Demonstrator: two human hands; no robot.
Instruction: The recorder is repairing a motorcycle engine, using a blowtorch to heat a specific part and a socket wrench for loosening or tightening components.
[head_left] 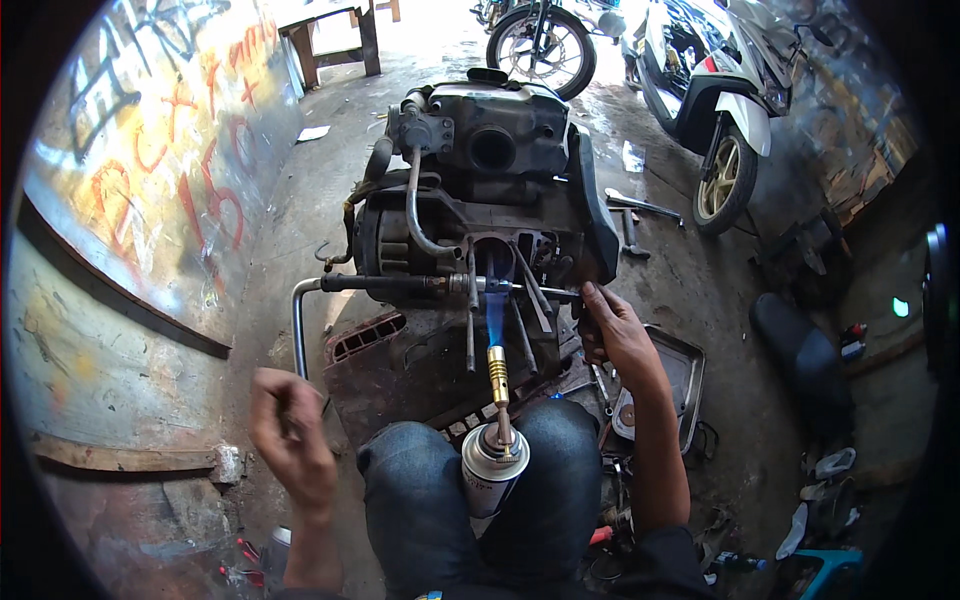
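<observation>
**Torch flame on an engine stud, workshop floor**

Here, a gas torch (493,455) stands wedged between the person's knees at 6 o'clock, its brass nozzle aimed up and away, a blue flame (494,312) reaching the middle of the frame. The flame licks a thin rod (520,290) that sticks out sideways from the engine (480,200). The right hand (610,330) is at 3 o'clock of the flame, fingers closed in a pinch around the rod's outer end. The left hand (290,430) hangs in the air at 8 o'clock, blurred, fingers loosely curled and holding nothing I can make out.

The engine sits on a dark metal block (400,375) with slotted sides, studs (530,295) jutting toward the viewer. A bent pipe (300,320) runs out from it at 9 o'clock. A metal tray (685,375) lies at 4 o'clock, just beside the right forearm.

The floor (690,270) is stained concrete, littered with tools; a wrench (640,205) lies at 2 o'clock. A painted, rusted sheet (150,170) leans at 10 o'clock. A motorcycle wheel (540,50) shows at 12 o'clock and a white scooter (720,90) at 1 o'clock, both cut off by the rim. A black seat (800,365) rests at 3 o'clock.

The lens edge darkens the corners. Small parts at 5 o'clock are too cluttered to name, and the tray's contents are partly hidden by the arm.
</observation>
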